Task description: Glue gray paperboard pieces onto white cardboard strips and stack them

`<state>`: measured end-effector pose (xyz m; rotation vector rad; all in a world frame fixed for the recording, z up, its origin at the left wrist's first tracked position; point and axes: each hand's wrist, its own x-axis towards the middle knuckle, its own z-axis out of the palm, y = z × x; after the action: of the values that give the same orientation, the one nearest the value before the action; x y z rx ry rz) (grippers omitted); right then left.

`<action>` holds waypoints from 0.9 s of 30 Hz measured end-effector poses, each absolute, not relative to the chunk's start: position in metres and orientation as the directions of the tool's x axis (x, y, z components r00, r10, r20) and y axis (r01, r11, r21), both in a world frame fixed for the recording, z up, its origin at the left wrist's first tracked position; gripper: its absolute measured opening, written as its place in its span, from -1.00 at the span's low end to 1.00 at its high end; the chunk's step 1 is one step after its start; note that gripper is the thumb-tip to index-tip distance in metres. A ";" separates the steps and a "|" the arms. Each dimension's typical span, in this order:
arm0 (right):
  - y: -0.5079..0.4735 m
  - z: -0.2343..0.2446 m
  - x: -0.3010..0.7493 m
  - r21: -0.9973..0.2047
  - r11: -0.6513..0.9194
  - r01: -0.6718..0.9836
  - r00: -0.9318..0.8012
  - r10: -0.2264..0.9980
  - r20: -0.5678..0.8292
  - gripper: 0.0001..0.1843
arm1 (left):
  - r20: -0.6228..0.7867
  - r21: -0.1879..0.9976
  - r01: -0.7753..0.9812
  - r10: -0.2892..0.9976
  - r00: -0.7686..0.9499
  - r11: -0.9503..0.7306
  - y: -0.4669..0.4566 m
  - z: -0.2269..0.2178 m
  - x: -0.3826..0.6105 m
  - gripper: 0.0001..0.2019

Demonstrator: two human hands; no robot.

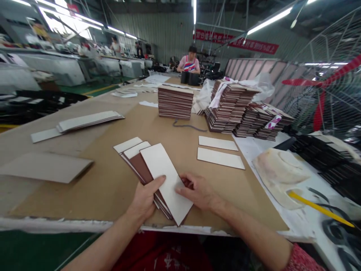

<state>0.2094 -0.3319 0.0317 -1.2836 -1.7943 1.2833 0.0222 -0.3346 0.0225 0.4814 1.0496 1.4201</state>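
My left hand [144, 197] is closed round a fanned bunch of flat rectangular panels [140, 164], white on one face and brown on the other, with the thumb on top. The uppermost white panel [162, 165] lies aslant over the others, close to the table's front edge. At its right edge my right hand [199, 191] is closed, thumb on the white face and fingers curled at the side, partly hidden underneath. Two separate white panels [220, 158] lie side by side on the brown table covering, beyond my right hand.
A neat panel stack [175, 103] stands mid-table, with taller stacks [229, 107] to its right. Loose white panels [87, 121] and a grey sheet [47, 167] lie left. A caged fan with red blades [320, 84] stands right, near a yellow strip [321, 209]. A person [190, 62] works at the far end.
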 end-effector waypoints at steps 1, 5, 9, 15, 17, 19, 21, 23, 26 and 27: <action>-0.333 0.029 0.206 -0.943 0.014 0.331 -0.326 0.940 -0.101 -0.76 | -0.289 0.812 -0.561 0.945 -0.151 0.159 -0.335 0.022 0.022 -0.50; -0.333 0.021 0.206 -0.976 -0.177 0.127 -0.168 0.966 -0.197 -0.75 | -0.263 0.817 -0.554 0.959 -0.107 0.162 -0.338 0.014 0.020 -0.45; -0.335 0.033 0.211 -0.973 -0.231 -0.006 -0.172 0.959 -0.227 -0.69 | -0.267 0.814 -0.549 0.962 -0.062 0.190 -0.338 0.012 0.021 -0.36; -0.325 0.062 0.268 -0.987 -0.082 0.141 -0.073 0.993 -0.093 -0.76 | -0.247 0.772 -0.630 0.954 -0.170 0.087 -0.341 0.027 0.018 -0.46; -0.320 0.064 0.303 -0.924 -0.019 0.381 -0.090 0.994 -0.058 -0.86 | -0.210 0.775 -0.631 0.949 -0.234 0.016 -0.342 0.032 0.016 -0.54; -0.318 0.060 0.333 -0.768 0.059 0.638 -0.118 0.993 -0.022 -0.89 | -0.216 0.782 -0.623 0.929 -0.301 -0.020 -0.343 0.034 0.014 -0.60; -0.322 0.054 0.349 -0.571 0.154 0.807 -0.135 0.988 0.077 -0.83 | -0.257 0.784 -0.621 0.911 -0.323 0.002 -0.344 0.033 0.013 -0.62; -0.332 0.045 0.348 -0.427 0.233 0.873 -0.168 0.968 0.185 -0.79 | -0.291 0.784 -0.619 0.907 -0.303 0.044 -0.343 0.030 0.013 -0.61; -0.349 0.030 0.329 -0.310 0.304 0.901 -0.252 0.948 0.196 -0.68 | -0.354 0.777 -0.612 0.908 -0.226 0.150 -0.340 0.027 0.013 -0.67; -0.353 0.026 0.322 -0.270 0.312 0.911 -0.271 0.946 0.177 -0.61 | -0.382 0.770 -0.609 0.902 -0.201 0.190 -0.339 0.028 0.014 -0.69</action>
<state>0.3219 -0.3532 0.0259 -1.6742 -2.2808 0.1637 0.0137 -0.3388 0.0278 0.3601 1.0825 1.4228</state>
